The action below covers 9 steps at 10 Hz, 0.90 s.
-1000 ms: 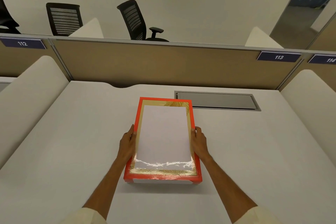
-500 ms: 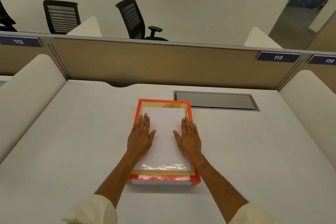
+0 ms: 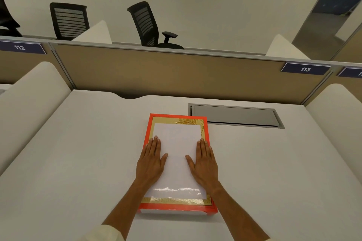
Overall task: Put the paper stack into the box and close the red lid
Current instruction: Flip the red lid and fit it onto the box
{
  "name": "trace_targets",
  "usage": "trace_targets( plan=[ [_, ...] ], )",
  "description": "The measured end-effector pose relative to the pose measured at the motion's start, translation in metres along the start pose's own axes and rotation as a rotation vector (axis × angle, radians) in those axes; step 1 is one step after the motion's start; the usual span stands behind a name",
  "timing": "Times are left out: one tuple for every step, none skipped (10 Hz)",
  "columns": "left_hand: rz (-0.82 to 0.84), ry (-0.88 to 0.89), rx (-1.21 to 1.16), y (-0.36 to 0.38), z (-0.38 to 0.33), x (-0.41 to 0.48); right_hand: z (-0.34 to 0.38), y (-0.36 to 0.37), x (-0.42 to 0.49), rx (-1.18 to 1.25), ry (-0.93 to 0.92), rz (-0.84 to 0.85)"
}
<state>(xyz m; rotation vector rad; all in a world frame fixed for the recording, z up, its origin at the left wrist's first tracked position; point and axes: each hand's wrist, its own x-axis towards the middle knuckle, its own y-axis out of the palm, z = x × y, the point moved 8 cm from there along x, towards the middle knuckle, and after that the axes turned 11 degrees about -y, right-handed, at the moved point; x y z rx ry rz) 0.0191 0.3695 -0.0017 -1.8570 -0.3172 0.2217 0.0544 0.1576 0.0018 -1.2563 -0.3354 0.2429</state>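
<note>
On the tabletop (image 3: pixel 78 162): red lid (image 3: pixel 177 164) sits over the box.
Hands: left hand (image 3: pixel 151 160) and right hand (image 3: pixel 204 162) flat, fingers (image 3: pixel 154 144) extended, gripping nothing.
Handling: likely stiff, glossy, slippery; hold the side edges.

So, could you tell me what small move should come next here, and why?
Probably lift both hands away. The left hand and right hand lie flat on the red lid, which looks level over the box on the desk.

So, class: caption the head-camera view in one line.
Both hands, left and right, press flat on the red lid atop the desk.
</note>
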Motion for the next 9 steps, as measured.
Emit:
trace_targets(
  plan=[
    [-0.004,-0.014,-0.005,0.001,0.001,0.001,-0.001,0.002,0.001,-0.025,0.006,-0.009],
    [-0.035,-0.002,0.012,0.003,0.001,0.002,-0.002,0.004,0.001,-0.043,0.011,-0.005],
    [-0.055,0.004,0.026,0.004,0.001,0.002,-0.001,0.003,0.000,-0.054,0.015,-0.004],
    [-0.044,0.001,0.039,0.005,0.001,0.000,-0.001,0.001,-0.001,-0.052,0.022,-0.004],
    [-0.030,-0.005,0.045,0.005,0.001,0.000,0.000,-0.001,-0.002,-0.050,0.023,0.003],
    [-0.010,-0.007,0.041,0.004,-0.001,0.001,0.000,0.000,-0.001,-0.033,0.022,0.025],
    [0.008,-0.012,0.042,0.002,-0.003,0.001,-0.002,-0.001,0.000,-0.010,0.021,0.046],
    [0.000,-0.014,0.004,-0.008,-0.015,0.000,-0.004,-0.012,0.000,0.046,-0.013,0.030],
    [-0.036,-0.010,-0.039,-0.013,-0.029,-0.001,-0.010,-0.024,-0.002,0.061,-0.031,-0.001]
  ],
)
